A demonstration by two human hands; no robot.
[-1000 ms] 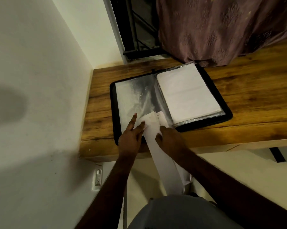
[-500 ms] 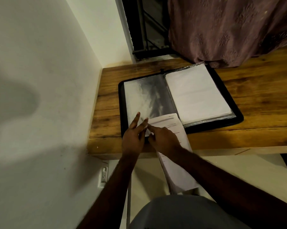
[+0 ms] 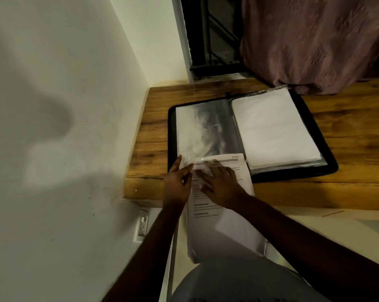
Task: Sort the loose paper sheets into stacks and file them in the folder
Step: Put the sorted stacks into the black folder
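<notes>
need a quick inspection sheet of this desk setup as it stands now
surface: wooden desk top, in a wall corner
job's things: black folder open flat, clear sleeves; printed white paper sheet, top edge at the left sleeve's near end, rest hanging off the desk
clutter: nothing seen
grippers: left hand fingers straight at sleeve edge; right hand flat on sheet
cables: nothing seen
surroundings: white wall socket; mauve curtain
</notes>
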